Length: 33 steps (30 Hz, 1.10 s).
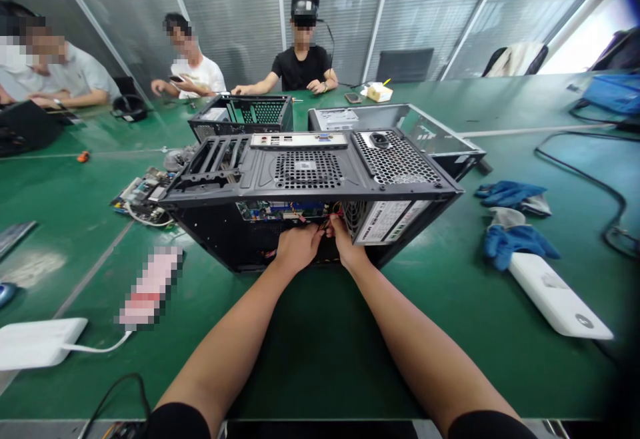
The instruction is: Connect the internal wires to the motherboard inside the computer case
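A black computer case point(310, 192) stands on the green table in front of me, its side open toward me and its vented back panel facing up. Both hands reach into the opening. My left hand point(299, 247) is closed around thin coloured cables point(325, 224), its fingertips partly hidden. Close beside it, my right hand point(345, 242) pinches the same cables near the power supply point(385, 219), which bears a white label. Behind the hands sits a motherboard point(285, 210) with its wiring. Where the cables end cannot be made out.
Behind stand two more open cases point(240, 111), point(440, 129). Left lie a loose circuit board point(143, 196), a phone point(153, 286) and a white power bank point(43, 342). Right are blue gloves point(517, 239) and another white power bank point(560, 296). Several people sit across the table.
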Each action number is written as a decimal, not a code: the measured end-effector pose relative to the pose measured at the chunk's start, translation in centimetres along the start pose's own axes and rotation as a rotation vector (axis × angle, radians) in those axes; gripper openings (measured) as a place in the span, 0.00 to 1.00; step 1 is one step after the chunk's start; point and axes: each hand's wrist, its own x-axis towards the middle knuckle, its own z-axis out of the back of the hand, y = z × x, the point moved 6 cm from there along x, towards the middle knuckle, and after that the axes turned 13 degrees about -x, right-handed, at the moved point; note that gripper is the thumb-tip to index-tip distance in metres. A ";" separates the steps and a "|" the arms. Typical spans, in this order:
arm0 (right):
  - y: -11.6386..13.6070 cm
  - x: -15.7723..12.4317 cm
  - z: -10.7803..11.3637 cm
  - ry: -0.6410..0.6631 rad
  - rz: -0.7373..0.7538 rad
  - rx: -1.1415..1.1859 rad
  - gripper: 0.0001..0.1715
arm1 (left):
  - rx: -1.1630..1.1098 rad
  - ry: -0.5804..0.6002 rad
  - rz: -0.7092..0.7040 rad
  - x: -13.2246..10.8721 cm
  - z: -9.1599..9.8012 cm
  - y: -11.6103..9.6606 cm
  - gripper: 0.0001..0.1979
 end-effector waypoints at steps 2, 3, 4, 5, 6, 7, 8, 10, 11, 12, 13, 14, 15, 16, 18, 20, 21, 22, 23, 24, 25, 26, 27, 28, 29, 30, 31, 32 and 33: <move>0.1 -0.1 0.0 0.002 0.015 -0.001 0.25 | -0.004 -0.001 -0.013 0.0 0.0 0.0 0.20; 0.2 -0.1 0.0 0.007 0.022 -0.002 0.25 | -0.008 -0.001 -0.017 0.0 0.0 0.0 0.21; 0.3 -0.1 -0.1 0.013 0.028 -0.001 0.24 | -0.012 -0.002 -0.020 0.0 0.0 0.0 0.21; 0.3 -0.1 -0.1 0.018 0.032 0.000 0.24 | -0.017 -0.002 -0.021 0.0 0.0 0.0 0.22; 0.3 -0.2 -0.1 0.023 0.035 0.002 0.24 | -0.021 -0.002 -0.021 0.0 0.0 0.0 0.22; 0.3 -0.1 -0.2 0.027 0.037 0.006 0.24 | -0.024 -0.003 -0.020 0.0 0.0 0.0 0.22; 0.3 -0.1 -0.2 0.029 0.039 0.011 0.24 | -0.027 -0.003 -0.019 0.0 0.0 0.1 0.21; 0.4 -0.1 -0.2 0.032 0.042 0.019 0.24 | -0.036 -0.003 -0.022 0.0 0.0 0.1 0.20; 0.5 -0.1 -0.2 0.030 0.042 0.017 0.25 | -0.041 -0.004 -0.024 0.0 0.0 0.1 0.20; 0.5 -0.2 -0.2 0.025 0.043 0.014 0.25 | -0.044 -0.005 -0.025 0.1 0.0 0.1 0.20; 0.6 -0.2 -0.2 0.019 0.043 0.010 0.25 | -0.046 -0.006 -0.024 0.1 0.0 0.1 0.20; 0.6 -0.2 -0.1 0.013 0.043 0.007 0.26 | -0.046 -0.007 -0.021 0.1 0.0 0.1 0.20; 0.7 -0.2 -0.1 0.007 0.042 0.005 0.26 | -0.045 -0.008 -0.017 0.1 0.0 0.1 0.20; 0.7 -0.2 -0.1 0.005 0.041 0.005 0.26 | -0.041 -0.008 -0.011 0.1 0.0 0.1 0.20; 0.6 -0.2 -0.1 0.003 0.034 0.010 0.27 | -0.033 -0.009 -0.001 0.1 0.0 0.1 0.20; 0.5 -0.1 -0.1 0.000 0.021 0.022 0.27 | -0.022 -0.007 0.003 0.1 0.1 0.0 0.20; 0.5 -0.1 -0.1 -0.002 0.015 0.031 0.27 | -0.016 -0.008 0.003 0.0 0.1 0.0 0.20; 0.4 -0.1 -0.1 -0.003 0.013 0.040 0.27 | -0.009 -0.009 -0.001 0.0 0.2 -0.1 0.20; 0.5 -0.1 -0.1 -0.005 0.013 0.048 0.27 | -0.002 -0.012 -0.006 0.0 0.2 -0.2 0.20; 0.5 -0.1 -0.1 -0.007 0.015 0.054 0.27 | 0.006 -0.014 -0.010 -0.1 0.3 -0.3 0.20; 0.5 -0.1 -0.1 -0.012 0.018 0.055 0.27 | 0.013 -0.016 -0.012 -0.1 0.3 -0.3 0.20; 0.5 -0.1 0.0 -0.017 0.019 0.052 0.27 | 0.019 -0.016 -0.012 -0.1 0.3 -0.3 0.20; 0.5 -0.1 0.0 -0.021 0.020 0.045 0.27 | 0.022 -0.013 -0.010 -0.2 0.3 -0.4 0.19; 0.4 -0.1 0.0 -0.024 0.019 0.036 0.26 | 0.023 -0.010 -0.007 -0.2 0.3 -0.4 0.19; 0.4 -0.1 0.0 -0.026 0.019 0.028 0.26 | 0.022 -0.005 -0.004 -0.2 0.3 -0.4 0.20; 0.3 -0.1 0.0 -0.025 0.018 0.021 0.26 | 0.021 -0.001 -0.002 -0.2 0.3 -0.4 0.20; 0.2 0.0 0.0 -0.024 0.018 0.017 0.26 | 0.021 0.000 -0.002 -0.2 0.2 -0.5 0.20; 0.1 0.0 -0.1 -0.023 0.017 0.016 0.26 | 0.022 -0.002 -0.001 -0.3 0.2 -0.6 0.20; 0.1 0.0 -0.1 -0.022 0.016 0.016 0.25 | 0.023 -0.004 0.000 -0.3 0.2 -0.6 0.20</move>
